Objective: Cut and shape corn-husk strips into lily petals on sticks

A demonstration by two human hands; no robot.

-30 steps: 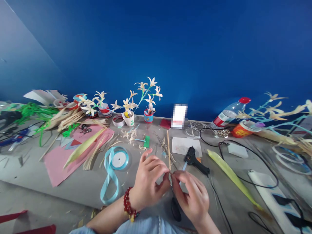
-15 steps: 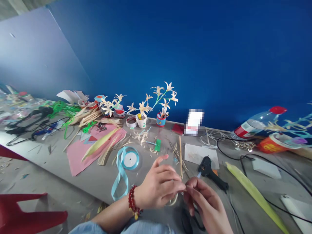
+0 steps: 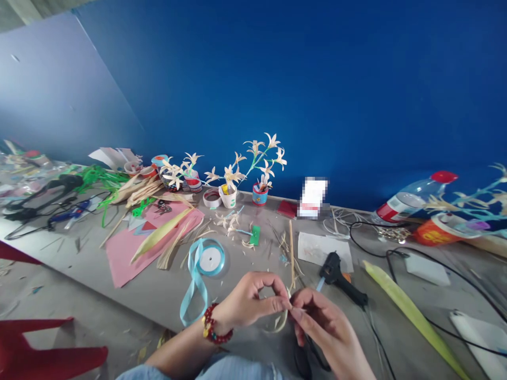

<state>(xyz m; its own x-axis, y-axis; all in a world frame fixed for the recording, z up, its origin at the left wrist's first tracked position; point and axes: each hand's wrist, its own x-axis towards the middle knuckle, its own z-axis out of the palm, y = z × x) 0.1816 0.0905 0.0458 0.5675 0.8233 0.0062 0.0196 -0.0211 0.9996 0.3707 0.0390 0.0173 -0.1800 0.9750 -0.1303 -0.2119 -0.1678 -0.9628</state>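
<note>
My left hand (image 3: pixel 253 301) pinches a pale, curled husk strip (image 3: pixel 282 323) between thumb and forefinger; a red bead bracelet is on that wrist. My right hand (image 3: pixel 322 322) meets it fingertip to fingertip, its thumb and forefinger closed on the strip's upper end. The strip's loose part curves down below the left fingers. Under my right hand lie black-handled scissors (image 3: pixel 303 361), partly hidden. Just beyond the right hand is a black glue gun (image 3: pixel 340 279). A spool of light blue ribbon (image 3: pixel 212 259) lies to the left of my left hand.
Flowers of pale petals stand in small cups (image 3: pixel 228 196) along the blue wall. Pink paper (image 3: pixel 119 258) and husks lie on the left. On the right are a long yellow-green husk (image 3: pixel 412 316), black cables, a plastic bottle (image 3: pixel 414 200) and a red stool (image 3: pixel 51 353) stands left.
My left hand's raised, spread fingers have curled in and its thumb and forefinger now pinch the strip. Both hands have shifted slightly left, and more of the strip shows.
</note>
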